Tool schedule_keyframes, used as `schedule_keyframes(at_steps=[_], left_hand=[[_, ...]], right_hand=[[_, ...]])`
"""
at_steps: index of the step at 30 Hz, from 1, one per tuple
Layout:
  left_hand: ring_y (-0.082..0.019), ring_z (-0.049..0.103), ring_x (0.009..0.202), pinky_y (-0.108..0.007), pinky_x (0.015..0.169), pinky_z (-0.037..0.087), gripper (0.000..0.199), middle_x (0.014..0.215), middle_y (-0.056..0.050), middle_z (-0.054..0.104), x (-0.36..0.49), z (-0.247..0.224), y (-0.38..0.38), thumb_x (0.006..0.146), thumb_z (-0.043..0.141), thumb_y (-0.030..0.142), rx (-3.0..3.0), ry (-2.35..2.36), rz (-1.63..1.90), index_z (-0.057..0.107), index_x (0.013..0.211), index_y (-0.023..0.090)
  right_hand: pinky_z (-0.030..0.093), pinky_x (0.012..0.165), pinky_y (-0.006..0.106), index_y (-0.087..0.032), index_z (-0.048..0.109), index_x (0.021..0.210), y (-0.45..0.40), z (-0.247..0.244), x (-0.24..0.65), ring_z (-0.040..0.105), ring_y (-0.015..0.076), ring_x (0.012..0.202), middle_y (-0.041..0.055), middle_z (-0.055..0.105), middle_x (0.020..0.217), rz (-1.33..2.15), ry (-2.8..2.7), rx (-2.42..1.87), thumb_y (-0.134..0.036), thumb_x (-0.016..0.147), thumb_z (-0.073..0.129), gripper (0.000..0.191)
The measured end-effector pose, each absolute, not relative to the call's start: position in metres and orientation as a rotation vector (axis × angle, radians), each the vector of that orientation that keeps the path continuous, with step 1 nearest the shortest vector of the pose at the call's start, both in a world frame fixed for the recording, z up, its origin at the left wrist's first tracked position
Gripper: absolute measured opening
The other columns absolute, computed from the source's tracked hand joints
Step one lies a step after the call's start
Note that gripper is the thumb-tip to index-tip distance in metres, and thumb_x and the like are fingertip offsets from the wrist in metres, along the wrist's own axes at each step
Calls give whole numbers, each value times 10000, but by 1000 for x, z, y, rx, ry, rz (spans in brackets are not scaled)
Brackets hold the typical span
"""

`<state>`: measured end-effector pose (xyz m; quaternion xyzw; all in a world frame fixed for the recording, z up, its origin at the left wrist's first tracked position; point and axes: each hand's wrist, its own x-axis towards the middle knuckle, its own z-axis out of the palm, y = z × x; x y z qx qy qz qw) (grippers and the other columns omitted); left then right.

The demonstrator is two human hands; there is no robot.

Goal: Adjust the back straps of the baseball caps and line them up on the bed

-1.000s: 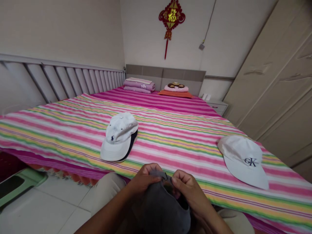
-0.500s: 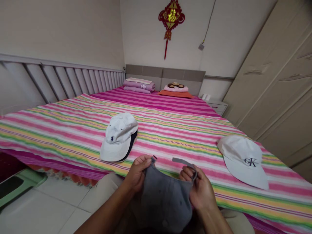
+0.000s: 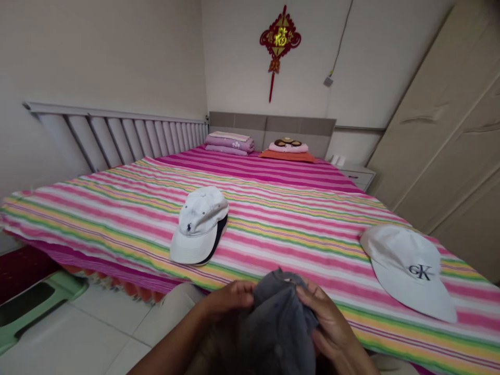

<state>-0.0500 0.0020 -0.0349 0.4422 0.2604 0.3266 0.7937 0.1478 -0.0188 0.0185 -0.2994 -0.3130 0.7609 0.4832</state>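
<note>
A striped bed (image 3: 117,219) fills a small bedroom, its pink, white and green bands running from a gray headboard (image 3: 271,130) at top center to a near edge across the bottom of the frame. Cream wardrobe doors (image 3: 433,130) stand at upper right, a slatted panel (image 3: 117,135) lines the left wall, and a red knot ornament (image 3: 280,41) hangs above the headboard. White floor tiles (image 3: 97,333) and a green stool (image 3: 27,312) sit at lower left.

Two white caps rest on the bed, well apart: one with a navy logo (image 3: 197,224) left of center, its brim toward the near edge, and one with CK lettering (image 3: 408,271) at right, close to the bed's right side.

At bottom center, a gray cap (image 3: 279,323) is bunched between two bare hands, above beige trouser knees (image 3: 175,310) and in front of the bed's near edge. The left grip (image 3: 228,299) curls around the cap's left side, while the right grip (image 3: 328,323) presses its fingers (image 3: 312,294) into the right side. Both are closed on the cloth, not spread. The crumpled fabric hides any strap or brim. Striped bedding lies beyond the hands, between the white caps, with the bed's edge just behind the gray cap.
</note>
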Motion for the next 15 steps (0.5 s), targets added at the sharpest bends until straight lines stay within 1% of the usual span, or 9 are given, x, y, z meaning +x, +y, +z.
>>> schedule_keyframes(at_steps=[1,3,5,6,8,11,12,14,15], left_hand=[[-143,594,678,-247,665,422,271,734,-28,658,-54,-44,-2,580,723,316,1010,581,585,664,784,148],[-158,598,701,-279,713,424,210,737,-12,665,-61,-62,-9,596,710,309,1054,631,509,676,758,180],[-178,601,739,-304,747,420,224,748,-20,669,-66,-74,-13,617,691,326,1017,622,576,679,793,188],[-184,602,747,-307,747,422,245,757,-28,670,-69,-75,-12,623,686,328,1000,613,628,675,819,182],[-174,605,716,-286,705,432,265,762,-41,672,-76,-67,-2,629,686,311,1004,629,739,667,845,159],[-142,600,634,-241,628,444,242,715,-51,671,-90,-28,26,639,687,283,1034,695,939,657,820,124],[-145,600,616,-244,615,453,246,699,-57,670,-96,-9,38,629,697,271,1040,700,979,653,814,116],[-123,587,552,-208,550,455,220,653,-45,664,-108,33,62,615,710,252,1026,703,1229,644,774,115],[-116,584,542,-197,546,459,192,636,-36,659,-116,54,74,603,719,220,1024,685,1354,638,744,118]], right_hand=[[472,589,303,-187,658,820,-15,19,151,618,182,585,25,676,669,1806,-700,-745,-252,568,743,273],[485,591,299,-201,665,775,-7,19,156,625,180,592,12,687,681,1714,-597,-792,-231,536,760,258],[489,618,278,-208,669,744,1,16,162,628,170,635,-7,693,702,1644,-535,-835,-230,513,772,253],[487,640,265,-209,672,757,5,14,165,629,168,685,-12,698,739,1612,-523,-855,-253,519,771,262],[477,697,253,-207,669,837,13,9,170,614,178,831,-3,696,879,1545,-528,-910,-337,560,746,316],[456,776,293,-207,625,967,19,1,178,547,217,1020,29,636,1082,1456,-563,-1000,-407,589,715,436],[452,790,314,-211,606,995,20,-1,180,536,229,1042,40,624,1103,1449,-568,-1017,-402,585,720,467],[445,808,349,-216,570,1040,20,-5,184,539,242,1047,64,621,1102,1465,-566,-1021,-383,580,730,515],[444,814,364,-215,556,1055,19,-7,186,547,248,1039,75,624,1094,1479,-562,-1017,-384,585,726,528]])
